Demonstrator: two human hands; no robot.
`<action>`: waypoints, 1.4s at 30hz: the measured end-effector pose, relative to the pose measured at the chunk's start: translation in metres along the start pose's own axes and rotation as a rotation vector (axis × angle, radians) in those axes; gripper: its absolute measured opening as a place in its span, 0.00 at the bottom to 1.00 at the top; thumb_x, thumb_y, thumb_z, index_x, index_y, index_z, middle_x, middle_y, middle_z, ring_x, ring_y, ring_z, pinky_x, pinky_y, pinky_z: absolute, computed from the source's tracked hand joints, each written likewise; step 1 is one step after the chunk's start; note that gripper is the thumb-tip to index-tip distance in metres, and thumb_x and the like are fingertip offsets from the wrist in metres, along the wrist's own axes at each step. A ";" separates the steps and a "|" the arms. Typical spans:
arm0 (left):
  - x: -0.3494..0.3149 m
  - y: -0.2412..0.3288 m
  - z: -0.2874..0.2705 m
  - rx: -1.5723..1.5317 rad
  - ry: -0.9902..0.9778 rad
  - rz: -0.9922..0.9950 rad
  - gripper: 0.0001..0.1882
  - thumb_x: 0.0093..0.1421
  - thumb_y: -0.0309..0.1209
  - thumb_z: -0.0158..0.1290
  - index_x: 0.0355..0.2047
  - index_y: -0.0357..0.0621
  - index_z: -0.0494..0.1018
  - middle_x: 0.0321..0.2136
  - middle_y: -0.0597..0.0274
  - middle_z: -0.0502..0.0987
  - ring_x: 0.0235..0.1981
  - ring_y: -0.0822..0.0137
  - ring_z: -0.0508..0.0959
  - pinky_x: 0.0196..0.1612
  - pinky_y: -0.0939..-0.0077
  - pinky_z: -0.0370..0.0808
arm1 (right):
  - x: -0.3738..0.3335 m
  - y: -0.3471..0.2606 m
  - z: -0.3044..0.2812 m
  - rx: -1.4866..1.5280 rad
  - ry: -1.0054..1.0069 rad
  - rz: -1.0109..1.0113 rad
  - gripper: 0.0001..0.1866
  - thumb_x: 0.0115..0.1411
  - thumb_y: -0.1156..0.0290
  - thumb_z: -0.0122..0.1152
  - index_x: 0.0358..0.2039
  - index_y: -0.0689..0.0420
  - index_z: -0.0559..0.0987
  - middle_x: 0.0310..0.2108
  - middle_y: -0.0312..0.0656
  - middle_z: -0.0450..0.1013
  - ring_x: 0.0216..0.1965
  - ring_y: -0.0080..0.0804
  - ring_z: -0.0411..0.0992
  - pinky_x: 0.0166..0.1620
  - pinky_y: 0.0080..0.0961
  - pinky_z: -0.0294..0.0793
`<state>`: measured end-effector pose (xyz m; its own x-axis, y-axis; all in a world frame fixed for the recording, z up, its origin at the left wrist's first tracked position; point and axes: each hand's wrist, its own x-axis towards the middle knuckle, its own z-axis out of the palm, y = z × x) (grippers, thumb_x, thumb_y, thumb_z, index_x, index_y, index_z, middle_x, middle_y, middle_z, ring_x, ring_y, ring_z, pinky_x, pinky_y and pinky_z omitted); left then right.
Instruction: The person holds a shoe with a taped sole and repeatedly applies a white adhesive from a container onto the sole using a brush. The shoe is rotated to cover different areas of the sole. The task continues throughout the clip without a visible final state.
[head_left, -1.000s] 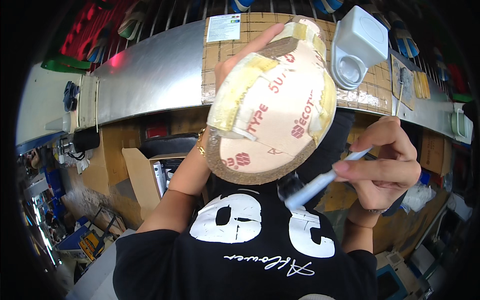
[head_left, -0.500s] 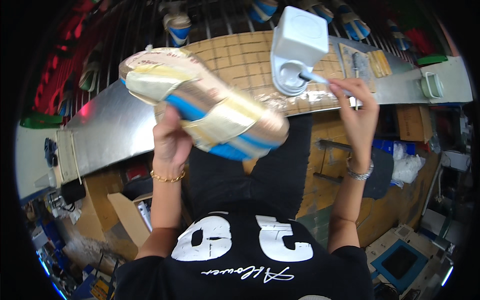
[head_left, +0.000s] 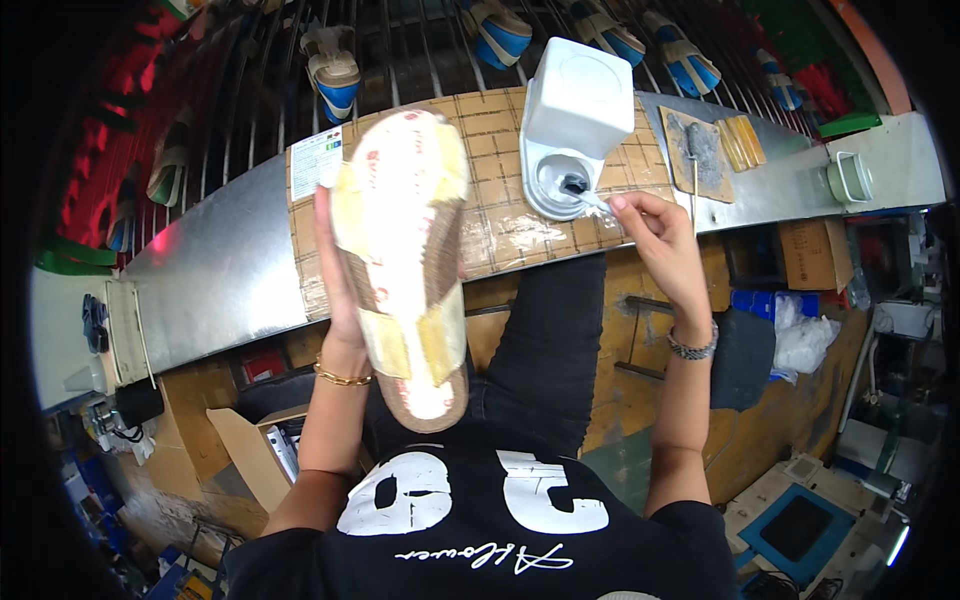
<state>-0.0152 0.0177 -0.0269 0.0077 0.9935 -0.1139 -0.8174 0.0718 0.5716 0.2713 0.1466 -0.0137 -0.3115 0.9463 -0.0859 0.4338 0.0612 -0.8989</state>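
Note:
My left hand is wrapped round a sandal upper stretched on a shoe last, with the pale underside turned up toward me. Cream and yellowish strap edges fold over that underside, and brown mesh shows between them. Some fingers are hidden behind the shoe. My right hand pinches the pale handle of a brush. The brush's dark head is in the round cup at the front of a white plastic dispenser, which stands on a cardboard sheet.
Beyond the metal bench, several blue-and-beige shoes rest on a rack of metal rods. Right of the dispenser lie a stained board with a dark-headed brush and yellow strips. A printed paper lies on the cardboard.
The shoe has turned from slanting across to nearly upright in view, its underside now facing me more fully. The brush head remains in the cup, its handle tilted lower.

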 end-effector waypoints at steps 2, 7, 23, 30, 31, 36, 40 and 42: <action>0.001 -0.007 -0.001 0.046 0.185 -0.003 0.53 0.61 0.76 0.29 0.66 0.39 0.59 0.54 0.40 0.75 0.37 0.50 0.84 0.35 0.54 0.85 | -0.004 -0.016 -0.004 -0.009 0.046 -0.047 0.08 0.63 0.67 0.66 0.38 0.58 0.86 0.26 0.32 0.74 0.28 0.16 0.65 0.30 0.17 0.60; -0.005 -0.017 0.017 0.245 0.045 -0.012 0.47 0.67 0.68 0.31 0.67 0.37 0.58 0.56 0.45 0.75 0.50 0.58 0.81 0.53 0.63 0.80 | -0.031 -0.074 0.005 -0.181 0.309 -0.723 0.12 0.51 0.80 0.74 0.38 0.57 0.88 0.31 0.36 0.75 0.33 0.23 0.72 0.35 0.17 0.70; -0.029 0.000 0.062 0.773 -0.061 0.133 0.51 0.61 0.71 0.33 0.49 0.26 0.74 0.39 0.48 0.82 0.40 0.64 0.82 0.43 0.72 0.77 | -0.054 -0.120 0.034 -0.176 0.347 -0.851 0.12 0.49 0.85 0.70 0.36 0.62 0.87 0.33 0.40 0.73 0.36 0.28 0.70 0.42 0.21 0.67; -0.030 0.003 0.071 0.730 -0.063 0.124 0.49 0.63 0.69 0.32 0.53 0.29 0.70 0.44 0.48 0.80 0.43 0.63 0.81 0.47 0.71 0.77 | -0.061 -0.116 0.025 -0.150 0.227 -0.860 0.14 0.44 0.84 0.72 0.34 0.60 0.87 0.36 0.43 0.74 0.37 0.30 0.70 0.41 0.22 0.67; -0.031 0.003 0.072 0.722 -0.066 0.126 0.48 0.64 0.69 0.31 0.54 0.29 0.69 0.44 0.48 0.80 0.44 0.63 0.81 0.47 0.70 0.77 | -0.061 -0.116 0.024 -0.151 0.199 -0.866 0.15 0.43 0.84 0.73 0.34 0.60 0.87 0.36 0.43 0.74 0.37 0.30 0.70 0.41 0.22 0.66; -0.034 0.007 0.076 0.668 -0.064 0.126 0.47 0.66 0.68 0.30 0.58 0.31 0.66 0.48 0.47 0.78 0.47 0.63 0.81 0.50 0.69 0.77 | -0.063 -0.118 0.022 -0.161 0.179 -0.875 0.15 0.40 0.82 0.74 0.33 0.58 0.88 0.36 0.43 0.74 0.36 0.30 0.69 0.40 0.23 0.65; -0.034 0.008 0.081 0.607 -0.068 0.119 0.46 0.67 0.66 0.29 0.60 0.33 0.64 0.51 0.47 0.77 0.49 0.63 0.80 0.52 0.68 0.77 | -0.062 -0.114 0.020 -0.173 0.132 -0.908 0.16 0.36 0.81 0.74 0.31 0.57 0.88 0.35 0.42 0.74 0.35 0.30 0.68 0.40 0.23 0.64; -0.033 0.009 0.083 0.571 -0.069 0.115 0.45 0.68 0.66 0.29 0.62 0.34 0.63 0.52 0.47 0.76 0.50 0.62 0.80 0.54 0.68 0.78 | -0.064 -0.113 0.019 -0.169 0.103 -0.917 0.16 0.35 0.81 0.74 0.30 0.57 0.88 0.35 0.42 0.74 0.34 0.30 0.68 0.39 0.24 0.64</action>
<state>0.0253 -0.0072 0.0491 -0.0097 0.9998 0.0164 -0.3758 -0.0188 0.9265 0.2259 0.0732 0.0849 -0.5200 0.5284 0.6711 0.1750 0.8349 -0.5219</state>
